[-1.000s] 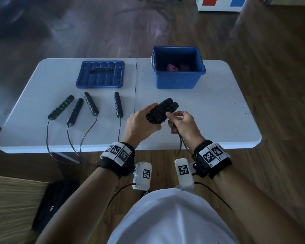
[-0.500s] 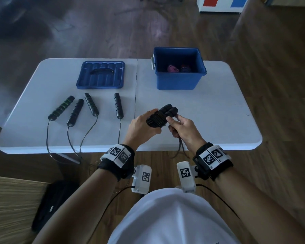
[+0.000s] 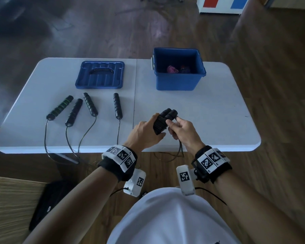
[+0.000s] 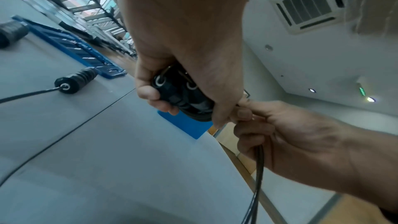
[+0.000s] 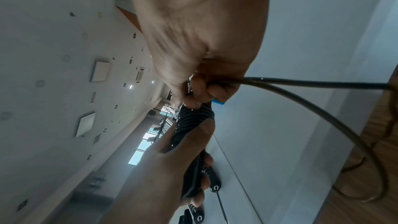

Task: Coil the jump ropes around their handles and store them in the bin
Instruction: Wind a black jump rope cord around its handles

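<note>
White table (image 3: 209, 120) — left hand (image 3: 144, 133) round paired handles (image 3: 164, 120), right hand (image 3: 182, 131) pinching rope (image 4: 259, 168).

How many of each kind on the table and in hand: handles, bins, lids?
Loose handles on the table: 4
Handles held as a bundle in the left hand: 2
Bin: 1
Lid: 1
Total: 8

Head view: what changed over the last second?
Both hands, left hand gripping the paired black handles and right hand pinching the loose rope, dropped slightly toward the table's near edge, handles a bit more upright. The grips, four handles lying on the table, lid and blue bin are unchanged.
</note>
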